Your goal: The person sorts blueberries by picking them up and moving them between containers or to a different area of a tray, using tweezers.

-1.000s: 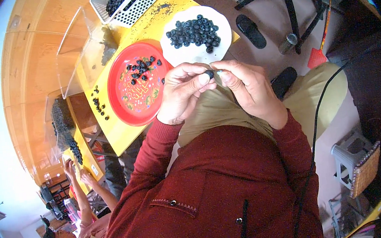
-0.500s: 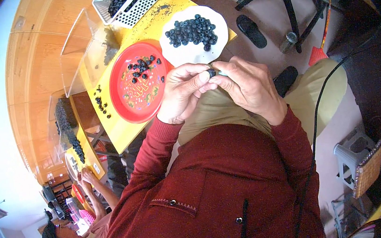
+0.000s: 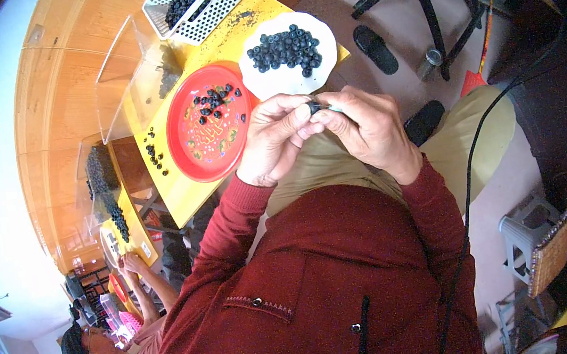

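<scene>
Left hand: the left hand (image 3: 277,134) pinches narrow, thumb and forefinger closed on one dark piece (image 3: 314,108)
Right hand: the right hand (image 3: 370,128) likewise narrow, thumb and forefinger closed about a small greenish thing (image 3: 336,109), mostly hidden; its kind I cannot tell from here
Good handling, left: best, I judge, to keep the dark piece firm between the pads and turn it a little at a time, without squeezing
Good handling, right: short, light strokes would likely serve, with the left fingertips out of the greenish thing's path
Dark piece, place: up between the two hands, above the lap, just off the near edge of the white plate (image 3: 268,85)
Dark piece, look: black, with a pale glint; most of its outline is covered by fingers
White plate, contents: scalloped rim, many rounded black pieces (image 3: 286,51) bunched together, some seemingly with a hollow on top
Red tray (image 3: 185,153): beside the plate, patterned base, a loose cluster of glossy black pieces
White basket (image 3: 211,19): perforated, dark pieces heaped inside
Yellow table (image 3: 178,203): bears all three, plus a straggling row of small dark pieces (image 3: 154,153)
</scene>
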